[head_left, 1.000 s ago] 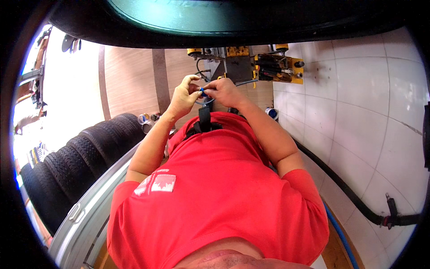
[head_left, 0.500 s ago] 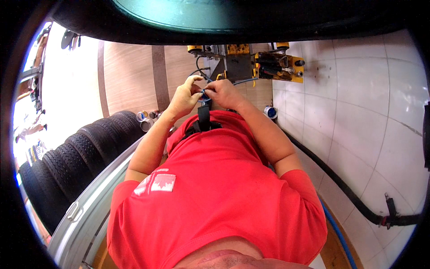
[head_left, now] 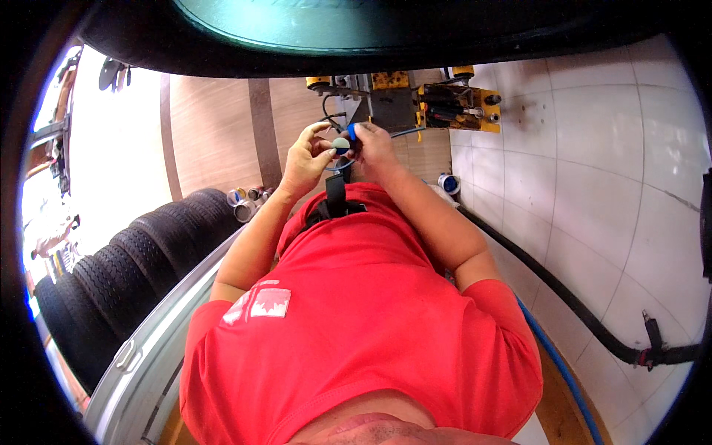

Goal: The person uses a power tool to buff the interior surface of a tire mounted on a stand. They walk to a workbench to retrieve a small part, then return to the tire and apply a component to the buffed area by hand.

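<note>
In front of my waist, my left hand (head_left: 302,159) pinches a small round patch (head_left: 341,144) between thumb and fingers. The patch is pale green-grey with some blue at its lower edge. Close against it on the right is my right hand (head_left: 374,150), its fingers closed on a small blue piece (head_left: 352,132). Whether the blue piece is joined to the patch is hard to tell. A thin blue hose (head_left: 406,133) runs behind the hands, and a black strap (head_left: 336,194) hangs at my waist.
Yellow-and-black machinery (head_left: 460,107) stands ahead of my hands. A row of tyres (head_left: 141,256) lies at the left beside a silver metal frame (head_left: 159,337). Several cans (head_left: 243,211) stand near the tyres. A black hose (head_left: 549,285) crosses the tiled floor at right.
The round patch has come into view between my hands, facing up. My right hand has turned and shifted slightly right, and the blue piece now shows at its fingertips.
</note>
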Available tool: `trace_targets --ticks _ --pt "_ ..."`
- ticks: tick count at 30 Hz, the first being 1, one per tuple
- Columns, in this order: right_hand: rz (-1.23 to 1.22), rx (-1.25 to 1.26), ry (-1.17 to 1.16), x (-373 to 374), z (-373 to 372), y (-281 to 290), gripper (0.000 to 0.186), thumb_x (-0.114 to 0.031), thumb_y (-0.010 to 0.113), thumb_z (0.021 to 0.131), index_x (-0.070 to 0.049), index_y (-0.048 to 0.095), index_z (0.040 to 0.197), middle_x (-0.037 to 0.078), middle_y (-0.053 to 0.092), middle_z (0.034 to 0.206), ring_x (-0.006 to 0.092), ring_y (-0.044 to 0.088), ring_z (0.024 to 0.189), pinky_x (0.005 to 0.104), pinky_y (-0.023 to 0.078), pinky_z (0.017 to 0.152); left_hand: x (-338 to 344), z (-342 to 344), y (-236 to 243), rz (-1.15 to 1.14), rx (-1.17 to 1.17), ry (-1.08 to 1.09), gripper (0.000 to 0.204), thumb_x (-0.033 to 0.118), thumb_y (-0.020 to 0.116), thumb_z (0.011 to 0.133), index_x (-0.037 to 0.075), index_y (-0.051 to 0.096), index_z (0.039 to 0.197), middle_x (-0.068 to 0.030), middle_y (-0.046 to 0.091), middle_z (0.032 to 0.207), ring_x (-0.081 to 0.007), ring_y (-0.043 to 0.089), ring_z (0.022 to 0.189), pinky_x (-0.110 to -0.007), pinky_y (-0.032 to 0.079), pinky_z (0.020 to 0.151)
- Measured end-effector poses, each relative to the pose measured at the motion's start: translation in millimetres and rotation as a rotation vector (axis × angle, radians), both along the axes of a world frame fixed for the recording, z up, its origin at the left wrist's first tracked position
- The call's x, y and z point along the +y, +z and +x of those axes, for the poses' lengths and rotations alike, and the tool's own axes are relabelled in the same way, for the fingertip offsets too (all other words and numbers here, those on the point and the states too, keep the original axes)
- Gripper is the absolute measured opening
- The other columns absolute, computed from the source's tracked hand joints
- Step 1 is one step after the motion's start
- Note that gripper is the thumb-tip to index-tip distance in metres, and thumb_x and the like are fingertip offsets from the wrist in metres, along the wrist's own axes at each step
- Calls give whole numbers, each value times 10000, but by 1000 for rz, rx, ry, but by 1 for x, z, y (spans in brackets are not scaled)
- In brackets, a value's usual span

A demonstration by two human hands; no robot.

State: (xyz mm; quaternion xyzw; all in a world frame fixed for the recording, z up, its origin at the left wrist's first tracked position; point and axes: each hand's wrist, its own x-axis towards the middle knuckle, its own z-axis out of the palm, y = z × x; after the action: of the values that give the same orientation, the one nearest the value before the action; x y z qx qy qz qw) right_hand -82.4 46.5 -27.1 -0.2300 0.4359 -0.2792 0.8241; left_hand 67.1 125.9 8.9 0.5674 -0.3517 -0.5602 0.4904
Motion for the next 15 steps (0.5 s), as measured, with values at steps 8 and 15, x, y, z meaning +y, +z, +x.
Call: trace_targets --ticks 8,15 --pt "-170 -20 -59 -14 -12 14 99 -91 517 915 -27 566 972 62 628 802 129 597 665 264 497 566 -4 -1 5 35 81 242 521 -24 575 849 -33 344 1316 -112 637 913 -172 639 821 -250 509 728" --pt "-470 211 252 -2 -5 32 164 -88 582 845 -7 669 958 36 650 793 85 587 674 226 473 576 -10 0 7 -21 42 254 499 -13 584 857 -32 361 1304 -114 641 923 -170 639 834 -253 514 736"
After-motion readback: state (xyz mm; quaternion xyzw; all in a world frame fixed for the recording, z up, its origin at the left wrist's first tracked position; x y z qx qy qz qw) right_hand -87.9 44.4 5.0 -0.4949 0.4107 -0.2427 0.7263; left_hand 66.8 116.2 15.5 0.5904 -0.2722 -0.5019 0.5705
